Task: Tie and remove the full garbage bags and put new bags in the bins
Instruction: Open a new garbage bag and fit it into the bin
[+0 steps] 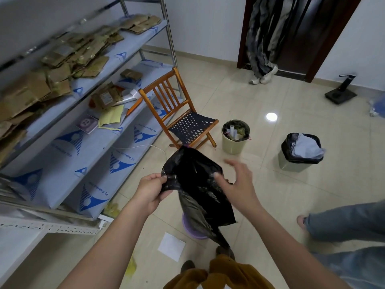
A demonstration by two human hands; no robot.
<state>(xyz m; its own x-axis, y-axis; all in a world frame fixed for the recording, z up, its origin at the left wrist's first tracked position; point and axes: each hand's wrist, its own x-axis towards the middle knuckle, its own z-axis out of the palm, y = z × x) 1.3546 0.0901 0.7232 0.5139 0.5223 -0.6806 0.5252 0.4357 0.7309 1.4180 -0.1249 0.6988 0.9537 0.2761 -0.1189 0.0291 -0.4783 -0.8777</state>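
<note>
A new black garbage bag (195,184) hangs in front of me, crumpled and partly spread. My left hand (151,189) pinches its left edge. My right hand (237,180) is at the bag's right side with fingers spread and relaxed, thumb touching the plastic. On the floor ahead stands a round green bin (234,143) full of rubbish with a dark liner. To its right is a squarer green bin (296,162) with a black bag over the rim and grey-white plastic inside.
A small wooden folding chair (183,113) stands beside the round bin. Metal shelves (100,142) with brown packets run along the left. A purple basin (193,229) and white paper (171,246) lie near my feet. Another person's legs (343,224) are at right, a third person's (263,49) by the doorway.
</note>
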